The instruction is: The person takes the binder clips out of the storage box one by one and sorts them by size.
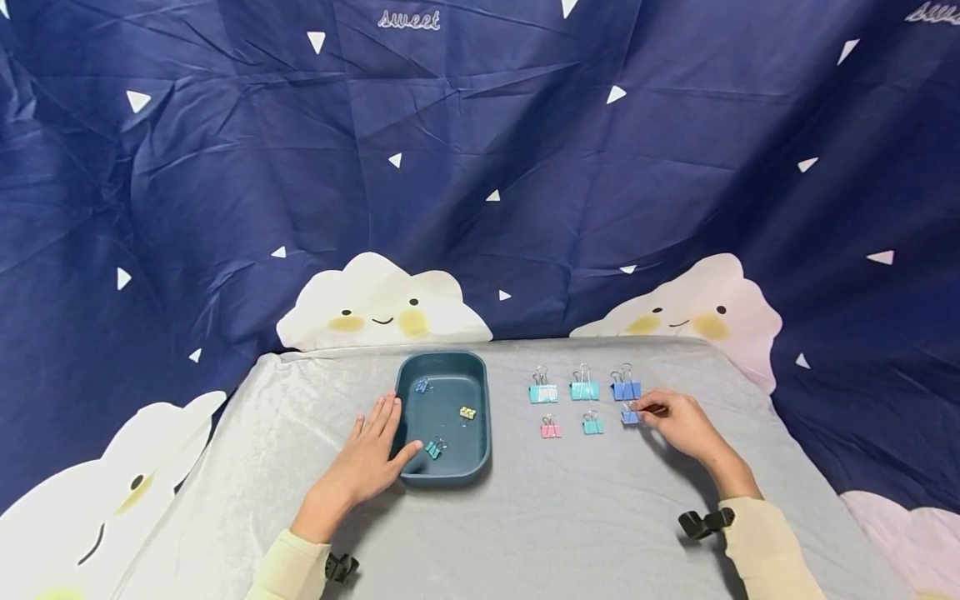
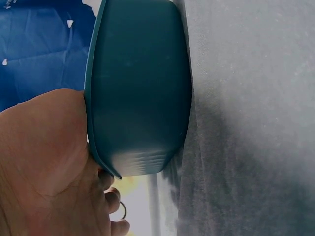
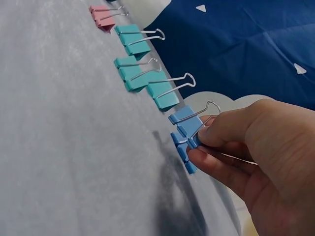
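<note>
My right hand (image 1: 678, 425) pinches a small blue binder clip (image 1: 628, 417) between thumb and fingers at the right end of the front row. Just behind it is a larger blue binder clip (image 1: 626, 389); in the right wrist view the held clip (image 3: 189, 125) overlaps it. A small teal clip (image 1: 592, 426) and a pink clip (image 1: 551, 430) stand to its left. With fingers extended, my left hand (image 1: 363, 458) rests against the left rim of a dark teal tray (image 1: 450, 481). Inside lie a blue clip (image 1: 422, 386), a yellow clip (image 1: 467, 412) and a green clip (image 1: 435, 450).
Two large teal clips (image 1: 584, 390) continue the back row leftward from the large blue one. Grey cloth (image 1: 570, 525) covers the table. Behind its far edge hangs a navy curtain (image 1: 450, 125) printed with clouds and triangles.
</note>
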Tool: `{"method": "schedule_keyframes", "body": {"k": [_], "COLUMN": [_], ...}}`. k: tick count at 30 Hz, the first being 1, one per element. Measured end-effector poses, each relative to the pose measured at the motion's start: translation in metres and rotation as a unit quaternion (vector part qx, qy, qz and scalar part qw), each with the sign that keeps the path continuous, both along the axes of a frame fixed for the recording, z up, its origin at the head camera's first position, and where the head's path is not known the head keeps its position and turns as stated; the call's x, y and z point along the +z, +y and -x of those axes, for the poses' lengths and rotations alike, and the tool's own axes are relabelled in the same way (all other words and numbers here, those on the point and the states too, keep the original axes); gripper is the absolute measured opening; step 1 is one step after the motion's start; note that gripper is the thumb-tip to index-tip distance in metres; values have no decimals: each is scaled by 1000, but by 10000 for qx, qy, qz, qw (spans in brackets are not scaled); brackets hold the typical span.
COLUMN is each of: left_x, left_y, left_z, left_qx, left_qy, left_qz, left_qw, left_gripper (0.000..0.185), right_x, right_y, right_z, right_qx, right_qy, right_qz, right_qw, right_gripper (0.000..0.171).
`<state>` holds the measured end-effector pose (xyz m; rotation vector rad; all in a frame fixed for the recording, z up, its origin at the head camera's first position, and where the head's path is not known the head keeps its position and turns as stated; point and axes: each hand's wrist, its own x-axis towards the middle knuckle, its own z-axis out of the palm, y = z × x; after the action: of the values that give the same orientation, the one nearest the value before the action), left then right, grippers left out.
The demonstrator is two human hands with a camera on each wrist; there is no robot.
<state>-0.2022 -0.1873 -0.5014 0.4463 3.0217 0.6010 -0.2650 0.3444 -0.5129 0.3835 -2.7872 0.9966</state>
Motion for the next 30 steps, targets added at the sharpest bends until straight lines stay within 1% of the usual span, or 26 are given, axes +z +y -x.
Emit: {"method": "schedule_keyframes", "body": {"k": [3,6,10,12,15,18,23,26,30], "left_x": [0,-2,-4,-5,-6,-5,-4,-4,-5], "left_y": [0,0,-1,-1,-1,-1,-1,-1,0], "left_z": [0,0,0,-1,0,0,0,-1,-1], "left_qx": [-2,-16,-60,-67,-61,-26,2,-20,-32], "left_qy": [18,118,286,316,284,176,56,148,235], "left_qz": [-11,-97,-283,-297,-300,-167,-91,-179,-262], "left_qw": [10000,9999,9992,9990,9991,9997,9999,9997,9994], "left_gripper": [90,90,91,92,92,91,91,91,90], "right_x": [-3,-7,-11,-12,-16,-19,-22,-21,-17], "right_y": [2,3,4,4,5,6,7,7,7], "right_z": [-1,-1,-2,-2,-2,-2,-1,-1,-2], "right_qx": [-21,-2,-15,-61,-179,-223,-196,-181,-186], "right_qy": [54,93,20,-47,-129,-215,-333,-410,-581], "right_qz": [-54,-41,-62,-114,-215,-277,-250,-211,2], "right_qw": [10000,9999,10000,9999,9995,9991,9989,9988,9981], "right_gripper": [15,14,13,13,12,12,13,14,14]}}
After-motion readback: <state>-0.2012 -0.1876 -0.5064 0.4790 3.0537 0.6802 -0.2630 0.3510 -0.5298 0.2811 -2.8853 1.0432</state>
